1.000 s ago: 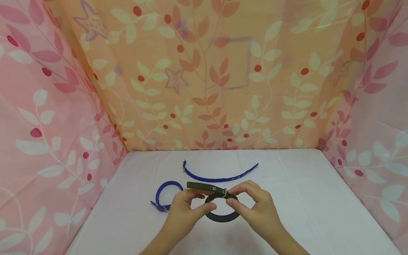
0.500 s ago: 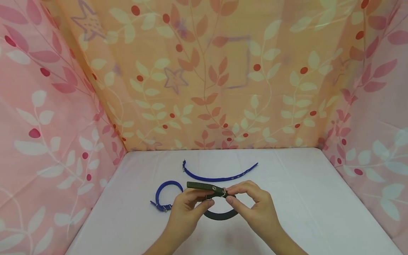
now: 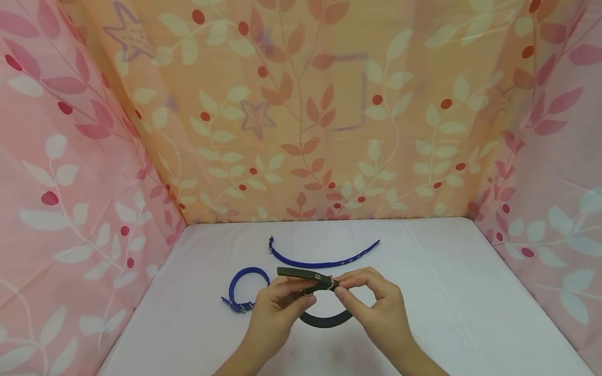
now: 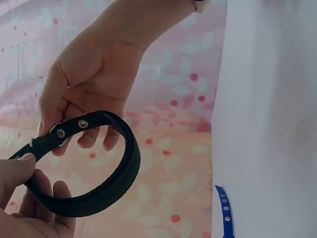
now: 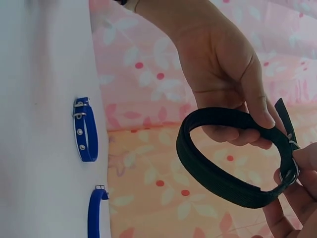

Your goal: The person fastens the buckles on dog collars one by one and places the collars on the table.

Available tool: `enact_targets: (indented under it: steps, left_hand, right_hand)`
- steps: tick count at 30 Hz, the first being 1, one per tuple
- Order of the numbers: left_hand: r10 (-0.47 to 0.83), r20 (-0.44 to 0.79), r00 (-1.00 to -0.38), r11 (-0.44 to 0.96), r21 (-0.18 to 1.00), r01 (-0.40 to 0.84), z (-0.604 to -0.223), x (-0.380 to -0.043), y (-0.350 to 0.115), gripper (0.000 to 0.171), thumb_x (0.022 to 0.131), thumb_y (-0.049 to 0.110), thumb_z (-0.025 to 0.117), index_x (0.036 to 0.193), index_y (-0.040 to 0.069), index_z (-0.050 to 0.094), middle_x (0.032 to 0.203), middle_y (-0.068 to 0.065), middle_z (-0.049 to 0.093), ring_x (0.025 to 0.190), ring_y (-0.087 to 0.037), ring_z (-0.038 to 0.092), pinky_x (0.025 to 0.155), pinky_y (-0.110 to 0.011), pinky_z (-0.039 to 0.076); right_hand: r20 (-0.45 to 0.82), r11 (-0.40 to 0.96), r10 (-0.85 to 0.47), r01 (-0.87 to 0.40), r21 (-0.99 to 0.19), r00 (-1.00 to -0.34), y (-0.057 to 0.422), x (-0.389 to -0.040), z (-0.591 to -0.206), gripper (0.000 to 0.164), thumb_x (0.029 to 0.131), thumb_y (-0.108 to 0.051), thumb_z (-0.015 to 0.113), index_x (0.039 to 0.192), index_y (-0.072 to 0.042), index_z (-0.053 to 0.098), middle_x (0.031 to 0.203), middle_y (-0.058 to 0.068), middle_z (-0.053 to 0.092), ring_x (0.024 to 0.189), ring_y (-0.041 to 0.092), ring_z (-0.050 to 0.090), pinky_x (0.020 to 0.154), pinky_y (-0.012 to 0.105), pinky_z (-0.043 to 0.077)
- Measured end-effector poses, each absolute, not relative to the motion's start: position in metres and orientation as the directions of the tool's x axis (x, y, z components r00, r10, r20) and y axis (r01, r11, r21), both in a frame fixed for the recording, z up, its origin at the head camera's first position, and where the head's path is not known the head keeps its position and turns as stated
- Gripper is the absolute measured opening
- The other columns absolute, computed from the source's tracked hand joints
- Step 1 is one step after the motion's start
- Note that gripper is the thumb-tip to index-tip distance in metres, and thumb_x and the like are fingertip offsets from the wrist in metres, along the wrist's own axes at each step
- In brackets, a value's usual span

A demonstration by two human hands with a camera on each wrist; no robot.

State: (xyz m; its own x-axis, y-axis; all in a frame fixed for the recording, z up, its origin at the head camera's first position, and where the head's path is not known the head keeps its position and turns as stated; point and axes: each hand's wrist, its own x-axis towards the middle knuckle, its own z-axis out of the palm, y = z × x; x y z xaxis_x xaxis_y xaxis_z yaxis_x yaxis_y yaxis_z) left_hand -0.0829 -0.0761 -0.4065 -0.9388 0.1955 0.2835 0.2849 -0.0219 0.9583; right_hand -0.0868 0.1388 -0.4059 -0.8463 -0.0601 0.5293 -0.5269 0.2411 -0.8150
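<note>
We have the left hand [image 3: 277, 309] and right hand [image 3: 383, 298] both pinching the dark green collar [image 3: 325, 322] near its metal fittings. Collar is looped, held up over the table [image 3: 451, 277], between the hands. We log a blue buckled collar [image 3: 243, 306] just beside the left hand, a blue unbuckled collar [image 3: 315, 265] lying curved farther back.

blue loop [image 3: 232, 287] | pt. hidden bhd L grip [image 3: 275, 309] | hd view
</note>
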Motion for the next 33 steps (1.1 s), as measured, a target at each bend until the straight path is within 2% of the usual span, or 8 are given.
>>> enact_targets:
  steps: [4,8,11,14,18,25,33]
  left_hand:
    - [0.215,0.347,-0.913,-0.045,0.937,0.346,-0.408,-0.085,-0.077,0.023,0.093,0.007,0.074,0.116,0.008,0.077,0.117,-0.011,0.067,0.116,-0.025,0.067,0.098,-0.031,0.056]
    - [0.250,0.417,-0.874,-0.075,0.908,0.412,-0.410,-0.087,-0.078,0.023,0.096,0.004,0.070,0.117,0.003,0.075,0.118,-0.013,0.067,0.116,-0.024,0.065,0.098,-0.032,0.056]
    - [0.268,0.453,-0.850,-0.089,0.890,0.447,-0.411,-0.087,-0.078,0.023,0.097,0.002,0.067,0.118,0.002,0.075,0.118,-0.013,0.066,0.114,-0.021,0.064,0.095,-0.029,0.056]
    - [0.280,0.471,-0.836,-0.080,0.880,0.469,-0.412,-0.087,-0.077,0.023,0.097,0.000,0.066,0.118,0.002,0.075,0.117,-0.013,0.065,0.113,-0.021,0.063,0.091,-0.027,0.056]
    - [0.313,0.450,-0.837,-0.048,0.887,0.459,-0.415,-0.088,-0.076,0.022,0.097,0.003,0.067,0.117,0.005,0.076,0.118,-0.011,0.065,0.114,-0.022,0.064,0.093,-0.026,0.056]
    - [0.370,0.447,-0.814,0.015,0.873,0.487,-0.416,-0.087,-0.074,0.022,0.099,0.006,0.066,0.117,0.010,0.077,0.119,-0.005,0.065,0.114,-0.021,0.064,0.090,-0.026,0.056]
    - [0.365,0.478,-0.799,-0.017,0.861,0.508,-0.417,-0.088,-0.073,0.025,0.099,0.000,0.063,0.121,0.009,0.072,0.119,-0.009,0.065,0.114,-0.022,0.065,0.095,-0.028,0.056]
  right_hand:
    - [0.555,0.289,-0.110,-0.561,-0.776,-0.825,0.140,-0.087,-0.406,0.027,0.089,-0.011,0.081,0.109,-0.027,0.072,0.102,-0.011,0.073,0.100,0.010,0.067,0.093,0.025,0.051]
    - [0.642,0.273,-0.185,-0.667,-0.694,-0.744,0.140,-0.090,-0.408,0.037,0.089,-0.003,0.078,0.119,-0.024,0.071,0.109,-0.008,0.073,0.103,0.012,0.065,0.092,0.025,0.052]
    - [0.706,0.242,-0.214,-0.737,-0.631,-0.675,0.139,-0.092,-0.409,0.039,0.087,0.001,0.078,0.119,-0.020,0.072,0.111,-0.004,0.072,0.106,0.015,0.063,0.092,0.023,0.052]
    - [0.741,0.245,-0.210,-0.768,-0.592,-0.638,0.138,-0.093,-0.411,0.039,0.084,0.002,0.081,0.115,-0.020,0.073,0.111,-0.001,0.073,0.106,0.016,0.063,0.092,0.022,0.050]
    - [0.759,0.242,-0.188,-0.778,-0.580,-0.624,0.138,-0.094,-0.410,0.037,0.081,0.002,0.083,0.109,-0.020,0.075,0.109,0.002,0.075,0.105,0.018,0.064,0.091,0.022,0.049]
    - [0.745,0.253,-0.183,-0.763,-0.594,-0.641,0.140,-0.092,-0.405,0.036,0.082,-0.002,0.084,0.110,-0.021,0.074,0.104,-0.005,0.074,0.103,0.015,0.064,0.093,0.022,0.048]
    - [0.739,0.306,-0.220,-0.764,-0.568,-0.637,0.144,-0.093,-0.403,0.036,0.083,-0.007,0.085,0.112,-0.025,0.074,0.104,-0.010,0.074,0.102,0.013,0.065,0.092,0.024,0.045]
